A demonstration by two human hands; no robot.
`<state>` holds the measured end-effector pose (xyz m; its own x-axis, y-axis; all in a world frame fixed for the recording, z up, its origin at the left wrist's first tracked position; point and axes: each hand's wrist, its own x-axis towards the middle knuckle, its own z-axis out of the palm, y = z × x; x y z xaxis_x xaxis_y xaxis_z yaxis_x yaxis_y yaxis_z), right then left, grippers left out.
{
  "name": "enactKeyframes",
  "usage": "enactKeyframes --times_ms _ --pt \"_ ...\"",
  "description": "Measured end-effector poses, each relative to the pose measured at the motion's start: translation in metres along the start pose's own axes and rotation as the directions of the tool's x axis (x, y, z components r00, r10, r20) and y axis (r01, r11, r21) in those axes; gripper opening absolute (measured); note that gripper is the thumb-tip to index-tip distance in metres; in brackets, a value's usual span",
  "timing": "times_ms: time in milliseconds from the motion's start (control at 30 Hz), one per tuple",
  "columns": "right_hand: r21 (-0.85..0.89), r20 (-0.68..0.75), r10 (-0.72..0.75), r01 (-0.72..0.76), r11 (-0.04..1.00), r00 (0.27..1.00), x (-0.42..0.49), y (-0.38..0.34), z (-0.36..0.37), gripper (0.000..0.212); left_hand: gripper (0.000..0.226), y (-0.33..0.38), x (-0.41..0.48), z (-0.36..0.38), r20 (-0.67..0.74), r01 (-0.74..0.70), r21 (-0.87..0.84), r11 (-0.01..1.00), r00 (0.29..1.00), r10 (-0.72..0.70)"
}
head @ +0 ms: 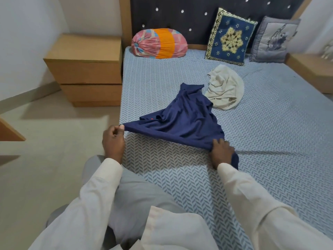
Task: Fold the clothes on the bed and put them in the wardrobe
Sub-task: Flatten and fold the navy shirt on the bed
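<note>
head view: a bed (270,141) fills the middle and right, covered by a pale blue sheet with a herringbone print that lies mostly flat, with a few long creases near the right hand. a navy garment (185,121) lies on the near left part of the sheet, stretched between both hands, its far end trailing up toward the middle of the bed. the left hand (113,141) is just off the bed's left edge, fingers curled, pinching one corner of the navy cloth between thumb and fingertips and lifting it slightly off the sheet. the right hand (222,152) is low on the sheet, fingers closed on the other corner, with a fold of cloth bunched under the wrist. both arms wear cream sleeves.

just beyond the navy garment, touching its far edge, a crumpled cream garment (225,89) sits in a heap. at the head of the bed a pink and orange bolster (158,44), a blue cushion (231,37) with a gold star and a grey cushion (273,40) lean against a dark buttoned headboard (180,18). a wooden bedside cabinet (86,69) stands against the bed's left side, and another cabinet (313,69) on the right. the floor (45,159) is plain beige and the wall (27,33) white.
</note>
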<state>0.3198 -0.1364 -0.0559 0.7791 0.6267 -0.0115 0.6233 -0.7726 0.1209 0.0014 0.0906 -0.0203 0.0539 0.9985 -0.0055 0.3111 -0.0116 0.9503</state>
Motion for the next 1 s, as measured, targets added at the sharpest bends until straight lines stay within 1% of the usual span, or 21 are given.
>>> enactKeyframes --times_ms 33,100,133,167,200,267,300,333,367,400,467,500,533,600,667,700,767,800,900,967,1000 --pt "-0.027 0.003 0.058 -0.058 0.998 0.998 0.007 0.018 -0.006 0.029 0.031 0.001 0.002 -0.002 -0.015 -0.001 0.004 1.0 1.0 0.001" --pt "0.069 -0.002 0.075 -0.074 0.995 0.997 0.025 0.048 -0.029 0.026 0.026 0.011 0.008 -0.002 -0.026 0.016 -0.032 0.999 1.0 -0.017" --pt "0.126 0.049 0.041 -0.047 0.991 0.998 0.035 0.058 -0.043 0.024 0.023 0.015 0.012 0.0 -0.007 0.05 -0.073 0.996 0.999 -0.05" --pt "0.143 0.146 -0.015 -0.006 0.99 0.989 0.042 0.066 -0.057 0.025 0.021 0.018 0.016 0.001 0.037 0.111 -0.103 0.988 0.993 -0.108" --pt "0.111 0.299 -0.057 0.025 0.994 0.952 0.048 0.071 -0.071 0.027 0.019 0.019 0.02 0.004 0.094 0.177 -0.116 0.977 0.982 -0.167" --pt "-0.069 0.579 -0.063 0.125 0.99 0.813 0.051 0.074 -0.09 0.033 0.024 0.014 0.022 0.008 0.201 0.318 -0.073 0.945 0.933 -0.298" --pt "-0.147 0.66 -0.041 0.182 0.972 0.75 0.053 0.075 -0.09 0.042 0.025 0.011 0.021 0.009 0.24 0.372 -0.043 0.927 0.905 -0.352" --pt "-0.173 0.714 -0.014 0.196 0.965 0.7 0.052 0.076 -0.088 0.053 0.024 0.007 0.018 0.011 0.273 0.406 -0.013 0.914 0.881 -0.387" --pt "-0.147 0.747 -0.017 0.19 0.971 0.665 0.052 0.076 -0.082 0.062 0.022 0.005 0.016 0.012 0.29 0.418 0.007 0.908 0.868 -0.402" --pt "-0.117 0.748 -0.032 0.178 0.977 0.663 0.051 0.076 -0.075 0.069 0.021 0.004 0.015 0.012 0.304 0.42 0.021 0.907 0.862 -0.406" --pt "-0.088 0.7 -0.071 0.184 0.979 0.711 0.043 0.071 -0.062 0.079 0.019 0.005 0.013 0.013 0.318 0.404 0.026 0.914 0.864 -0.391" --pt "-0.073 0.648 -0.086 0.175 0.982 0.756 0.04 0.069 -0.053 0.078 0.017 0.005 0.013 0.012 0.327 0.398 0.014 0.917 0.865 -0.381" --pt "-0.024 0.584 -0.107 0.148 0.989 0.805 0.035 0.066 -0.046 0.073 0.013 0.006 0.012 0.012 0.341 0.406 -0.014 0.914 0.861 -0.378" --pt "0.186 0.409 -0.22 0.156 0.97 0.885 0.026 0.054 -0.036 0.056 0.01 0.005 0.014 0.012 0.345 0.415 -0.063 0.908 0.862 -0.37" --pt "0.383 0.251 -0.349 0.238 0.892 0.903 0.016 0.041 -0.026 0.041 0.014 0.003 0.015 0.01 0.324 0.382 -0.071 0.921 0.882 -0.341" --pt "0.421 0.222 -0.386 0.269 0.866 0.895 0.011 0.034 -0.021 0.033 0.014 0.003 0.014 0.008 0.32 0.365 -0.074 0.928 0.89 -0.325" --pt "0.391 0.228 -0.402 0.295 0.872 0.887 -0.001 0.021 -0.009 0.021 0.011 0.002 0.013 0.006 0.323 0.352 -0.097 0.931 0.896 -0.305" --pt "0.362 0.21 -0.389 0.299 0.883 0.897 -0.007 0.018 -0.003 0.021 0.01 0.002 0.013 0.005 0.319 0.347 -0.108 0.932 0.9 -0.298" --pt "0.289 0.077 -0.345 0.31 0.906 0.935 -0.014 0.016 0.007 0.023 0.013 0.002 0.012 -0.001 0.248 0.303 -0.122 0.945 0.931 -0.267" --pt "0.231 0.041 -0.324 0.307 0.923 0.945 -0.013 0.022 0.006 0.023 0.014 0.004 0.012 -0.002 0.202 0.276 -0.128 0.953 0.948 -0.248" --pt "0.247 0.017 -0.301 0.288 0.925 0.953 -0.012 0.024 0.004 0.02 0.012 0.004 0.012 -0.003 0.181 0.258 -0.13 0.957 0.955 -0.233"
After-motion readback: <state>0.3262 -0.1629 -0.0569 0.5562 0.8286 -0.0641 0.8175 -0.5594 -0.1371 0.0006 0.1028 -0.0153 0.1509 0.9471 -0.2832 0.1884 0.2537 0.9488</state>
